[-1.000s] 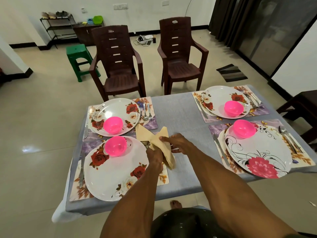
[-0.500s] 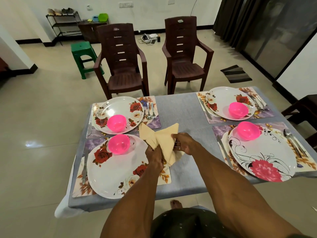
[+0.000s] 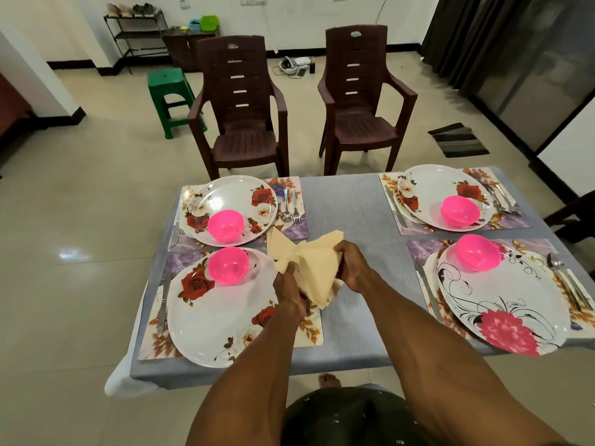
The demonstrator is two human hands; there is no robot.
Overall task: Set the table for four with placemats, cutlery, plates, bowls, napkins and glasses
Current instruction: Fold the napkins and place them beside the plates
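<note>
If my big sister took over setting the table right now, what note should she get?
Left hand and right hand both grip a bunch of yellow napkins above the table, beside the near-left plate.
Done: four placemats, each with a plate, a pink bowl and cutlery.
Left: put a napkin at each place, then glasses; none are in view.

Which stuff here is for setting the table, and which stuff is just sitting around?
For the table:
napkins, held by the left hand and right hand
plates
pink bowls
placemats
fork

Just around:
green stool
brown chairs
shelf rack
</note>
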